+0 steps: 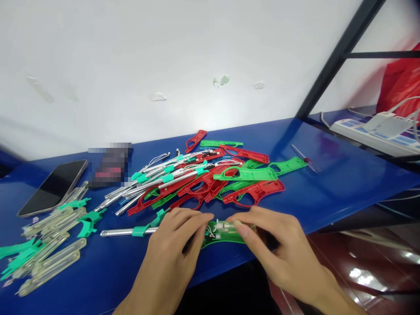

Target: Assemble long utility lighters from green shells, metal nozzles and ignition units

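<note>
Close to the table's front edge, a green plastic handle shell (229,237) lies between my two hands, its inner side up. My left hand (173,249) grips its left end, where thin white wires and a small black part show. A silver metal tube (120,232) with a teal clip (139,230) sticks out to the left from beneath that hand. My right hand (282,249) has thumb and forefinger on the shell's right part, at a clear plastic piece (225,225) seated in it. The fingers hide both ends of the shell.
Behind my hands lie a pile of red shells (254,192), green shells (249,173) and silver tubes (177,175). Clear plastic pieces (54,264) and teal clips are at left, near a phone (54,186). A screwdriver (305,158) lies right; a power strip (370,135) is beyond.
</note>
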The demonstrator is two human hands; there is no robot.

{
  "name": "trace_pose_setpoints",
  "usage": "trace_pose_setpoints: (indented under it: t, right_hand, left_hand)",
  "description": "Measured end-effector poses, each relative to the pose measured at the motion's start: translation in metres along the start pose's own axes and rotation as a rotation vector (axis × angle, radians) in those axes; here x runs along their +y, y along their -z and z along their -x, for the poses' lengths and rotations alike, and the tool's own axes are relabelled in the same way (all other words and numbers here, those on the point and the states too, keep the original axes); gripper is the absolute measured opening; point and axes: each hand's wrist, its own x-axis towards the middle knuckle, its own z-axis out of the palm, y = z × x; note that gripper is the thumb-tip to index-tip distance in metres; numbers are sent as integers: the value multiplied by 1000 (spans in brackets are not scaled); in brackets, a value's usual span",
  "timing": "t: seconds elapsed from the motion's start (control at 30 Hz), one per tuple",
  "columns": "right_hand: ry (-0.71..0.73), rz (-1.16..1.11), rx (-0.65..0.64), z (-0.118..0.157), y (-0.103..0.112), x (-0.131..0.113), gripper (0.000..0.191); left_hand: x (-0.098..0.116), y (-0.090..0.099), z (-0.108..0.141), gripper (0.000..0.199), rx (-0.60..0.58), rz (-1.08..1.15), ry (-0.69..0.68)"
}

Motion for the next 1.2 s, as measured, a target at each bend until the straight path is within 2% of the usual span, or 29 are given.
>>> trace_pose_setpoints:
  t: [0.5, 1.03, 1.2]
  right_hand:
    - [-59, -27, -18, -1, -2, 6, 18]
    - [-14, -19, -52, -1, 0, 7, 16]
    - [0, -29, -77, 1, 1, 6, 18]
  left_hand:
    - [2, 0, 1, 19, -45, 36, -17]
    - [1, 1, 5, 27, -89, 31, -74]
    - [3, 2, 7, 19, -107, 63, 24]
